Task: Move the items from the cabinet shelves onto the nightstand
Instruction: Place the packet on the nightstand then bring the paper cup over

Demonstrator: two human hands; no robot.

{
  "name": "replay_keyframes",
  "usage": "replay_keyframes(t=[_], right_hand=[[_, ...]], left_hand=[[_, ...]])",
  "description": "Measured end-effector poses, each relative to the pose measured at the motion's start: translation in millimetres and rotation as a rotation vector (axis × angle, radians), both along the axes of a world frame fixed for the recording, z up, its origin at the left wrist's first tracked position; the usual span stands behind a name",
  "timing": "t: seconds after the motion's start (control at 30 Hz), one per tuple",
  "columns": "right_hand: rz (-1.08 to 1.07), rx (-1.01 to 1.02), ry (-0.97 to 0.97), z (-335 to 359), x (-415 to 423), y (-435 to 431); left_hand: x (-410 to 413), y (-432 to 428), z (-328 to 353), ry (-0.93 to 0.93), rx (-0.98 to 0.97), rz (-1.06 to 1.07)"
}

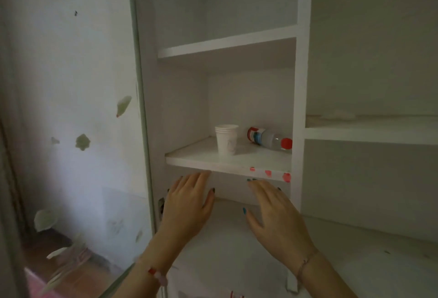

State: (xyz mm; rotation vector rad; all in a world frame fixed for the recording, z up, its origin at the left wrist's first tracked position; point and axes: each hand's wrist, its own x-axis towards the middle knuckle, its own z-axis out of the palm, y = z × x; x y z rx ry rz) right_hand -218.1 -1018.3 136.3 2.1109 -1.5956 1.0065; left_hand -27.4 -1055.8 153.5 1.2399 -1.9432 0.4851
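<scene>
Hovering below shelf (pixel 201 156), left hand (pixel 187 205), right hand (pixel 275 212) — grips wide, one cup stack (pixel 226 140), one toppled bottle (pixel 269 138)

Cabinet (pixel 299 84), middle shelf (pixel 201 157): stack of cups (pixel 226 140) upright at centre; bottle (pixel 269 138) on its side, right of the cups, slightly behind. Below the shelf's front edge: left hand (pixel 187 205) and right hand (pixel 272 212), side by side, apart. Wall (pixel 71 72) left of cabinet.

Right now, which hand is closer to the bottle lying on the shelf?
Right. The right hand hovers just below the bottle; the left hand is farther left, below the paper cups.
</scene>
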Motion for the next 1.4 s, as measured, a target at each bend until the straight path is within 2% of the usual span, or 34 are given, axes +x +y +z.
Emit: replay_keyframes(t=[0.1,0.27,0.4,0.53,0.7,0.9,1.1,1.23,1.4], right_hand=[[-0.009,-0.034,-0.012,1.5,-0.1,-10.9],[-0.041,-0.061,0.008,10.3,-4.9,-20.0],[-0.076,-0.073,-0.003,19.9,-9.5,-27.3],[-0.081,-0.062,-0.012,22.8,-9.5,-29.7],[-0.101,-0.085,-0.014,20.7,-10.2,-28.8],[-0.116,-0.053,-0.017,18.9,-10.2,-27.9],[-0.130,-0.083,-0.028,19.8,-10.3,-22.5],[-0.121,-0.096,-0.025,18.1,-11.2,-15.9],[-0.055,-0.031,-0.100,17.6,-2.7,-5.4]], left_hand=[[-10.6,-33.7,32.9,0.186,0.120,-0.037],[-33.0,-92.6,77.3,0.363,0.273,-0.080],[-53.4,-121.5,92.0,0.498,0.493,-0.117],[-60.8,-139.4,90.1,0.733,0.631,-0.232],[-63.4,-158.5,85.4,0.813,0.602,-0.286],[-66.1,-173.0,82.9,0.758,0.606,-0.316],[-66.0,-181.5,81.1,0.784,0.652,-0.269],[-55.4,-143.2,84.3,0.914,0.648,-0.393],[-19.6,-59.6,53.8,0.968,0.603,-0.614]])
